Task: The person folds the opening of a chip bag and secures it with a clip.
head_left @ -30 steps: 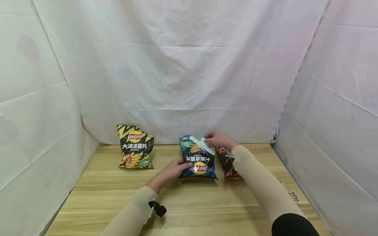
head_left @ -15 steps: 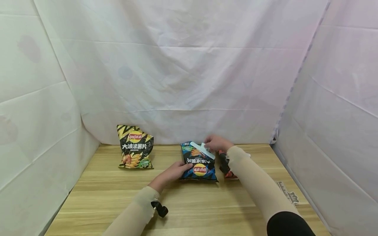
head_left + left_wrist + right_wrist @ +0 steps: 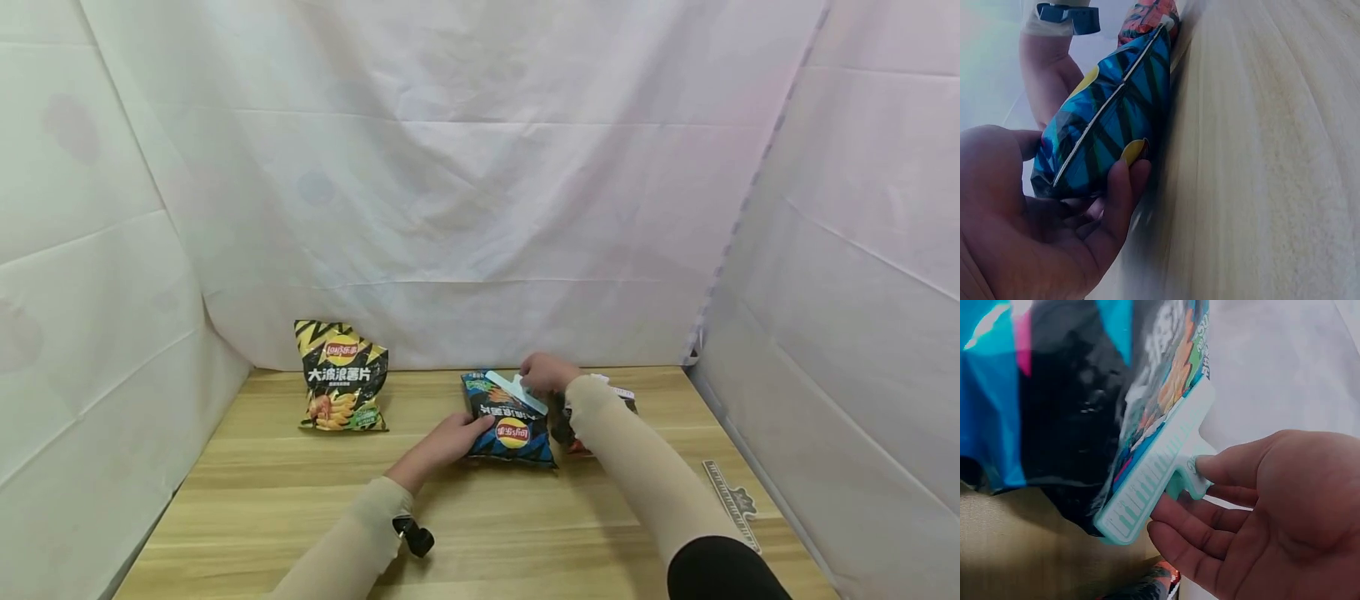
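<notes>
My left hand grips a blue and black bag of chips by its left side. In the left wrist view its thumb lies on one face of the bag and its fingers curl under the other. A pale mint bag clip with a piano-key pattern sits slantwise across a corner of the bag. My right hand pinches the clip's handle, thumb on one side and fingers on the other. In the head view that hand hides part of the clip.
A red chip bag lies just right, partly behind my right forearm, with a white clip at its top. A yellow and black chip bag stands at the left back. Another clip lies on the wooden table at the right.
The blue chip bag has sunk lower and tipped back, with both hands following it down and slightly nearer. The right forearm has shifted, baring more of the red bag's top.
</notes>
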The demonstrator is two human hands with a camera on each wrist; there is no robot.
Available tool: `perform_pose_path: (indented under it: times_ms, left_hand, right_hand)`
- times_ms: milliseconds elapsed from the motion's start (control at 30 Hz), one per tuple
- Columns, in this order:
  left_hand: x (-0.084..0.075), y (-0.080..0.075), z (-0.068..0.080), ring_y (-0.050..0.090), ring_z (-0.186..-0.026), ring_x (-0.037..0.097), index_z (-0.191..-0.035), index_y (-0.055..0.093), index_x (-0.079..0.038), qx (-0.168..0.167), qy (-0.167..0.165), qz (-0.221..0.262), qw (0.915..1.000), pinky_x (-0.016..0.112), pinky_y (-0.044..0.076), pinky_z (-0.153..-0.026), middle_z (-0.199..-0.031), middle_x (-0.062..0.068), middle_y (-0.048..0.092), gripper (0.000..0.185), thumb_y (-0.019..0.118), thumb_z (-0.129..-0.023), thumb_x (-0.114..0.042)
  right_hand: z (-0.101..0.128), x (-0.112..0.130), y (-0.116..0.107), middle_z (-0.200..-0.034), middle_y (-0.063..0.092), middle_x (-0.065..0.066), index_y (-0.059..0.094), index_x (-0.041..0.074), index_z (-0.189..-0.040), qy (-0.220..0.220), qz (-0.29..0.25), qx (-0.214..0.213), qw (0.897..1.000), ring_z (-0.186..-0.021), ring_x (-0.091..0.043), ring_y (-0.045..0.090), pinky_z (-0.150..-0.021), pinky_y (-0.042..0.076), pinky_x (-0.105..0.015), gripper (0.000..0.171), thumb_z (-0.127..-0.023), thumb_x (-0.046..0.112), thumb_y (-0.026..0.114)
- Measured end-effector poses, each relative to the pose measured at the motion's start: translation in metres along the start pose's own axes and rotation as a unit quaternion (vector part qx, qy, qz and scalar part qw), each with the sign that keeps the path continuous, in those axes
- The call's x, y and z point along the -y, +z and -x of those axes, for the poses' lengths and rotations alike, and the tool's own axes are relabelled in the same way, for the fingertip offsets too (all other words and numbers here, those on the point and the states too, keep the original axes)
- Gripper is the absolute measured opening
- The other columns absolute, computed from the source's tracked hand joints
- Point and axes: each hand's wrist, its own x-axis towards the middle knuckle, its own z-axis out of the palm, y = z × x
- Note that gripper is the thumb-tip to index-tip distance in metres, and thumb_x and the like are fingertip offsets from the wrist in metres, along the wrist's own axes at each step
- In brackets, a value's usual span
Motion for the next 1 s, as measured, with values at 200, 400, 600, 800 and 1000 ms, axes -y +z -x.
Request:
perform_pose_path:
  times_ms: [200, 400, 600, 800, 1000]
  left_hand:
    - [-0.001, 0.003, 0.001, 0.074, -0.086, 0.023, -0.137, 0.065, 0.004, -0.028, -0.018, -0.002, 0.9994, 0.039, 0.066, -0.069, -0.110, 0.014, 0.071, 0.067, 0.060, -0.112, -0.057]
    - [0.001, 0.004, 0.002, 0.075, -0.077, 0.023, -0.136, 0.065, 0.006, -0.050, -0.036, -0.027, 0.9977, 0.037, 0.065, -0.065, -0.108, 0.016, 0.068, 0.062, 0.062, -0.112, -0.052]
    - [0.001, 0.004, 0.005, 0.076, -0.064, 0.022, -0.132, 0.066, 0.007, -0.069, -0.046, -0.071, 0.9940, 0.035, 0.064, -0.060, -0.104, 0.016, 0.069, 0.061, 0.064, -0.112, -0.050]
    - [-0.001, 0.005, 0.007, 0.075, -0.059, 0.021, -0.130, 0.067, 0.007, -0.072, -0.050, -0.091, 0.9919, 0.035, 0.062, -0.057, -0.102, 0.015, 0.070, 0.060, 0.065, -0.111, -0.051]
    - [0.000, 0.005, 0.006, 0.075, -0.059, 0.022, -0.129, 0.067, 0.006, -0.074, -0.046, -0.095, 0.9917, 0.035, 0.062, -0.057, -0.104, 0.016, 0.070, 0.061, 0.064, -0.111, -0.052]
  right_hand:
    - [-0.002, 0.000, 0.004, -0.079, 0.065, -0.002, 0.078, 0.003, -0.102, 0.002, 0.040, -0.008, 0.999, -0.067, -0.019, 0.057, -0.062, 0.046, -0.033, 0.019, -0.110, 0.013, 0.064]
    - [-0.003, 0.002, 0.008, -0.079, 0.062, -0.004, 0.078, 0.001, -0.099, 0.006, 0.040, -0.005, 0.999, -0.066, -0.018, 0.054, -0.064, 0.046, -0.034, 0.022, -0.110, 0.010, 0.062]
    - [-0.005, 0.004, 0.013, -0.111, 0.077, -0.013, 0.080, -0.003, -0.120, 0.015, 0.052, -0.008, 0.999, -0.094, -0.024, 0.070, -0.089, 0.062, -0.044, 0.022, -0.106, 0.005, 0.066]
    - [-0.008, 0.003, 0.016, -0.119, 0.077, -0.016, 0.077, -0.003, -0.127, 0.041, 0.041, -0.011, 0.998, -0.108, -0.031, 0.072, -0.098, 0.061, -0.052, 0.026, -0.104, 0.004, 0.069]
    - [-0.012, 0.001, 0.018, -0.119, 0.076, -0.015, 0.077, -0.002, -0.128, 0.040, 0.042, -0.016, 0.998, -0.105, -0.027, 0.071, -0.099, 0.060, -0.051, 0.026, -0.107, 0.009, 0.068]
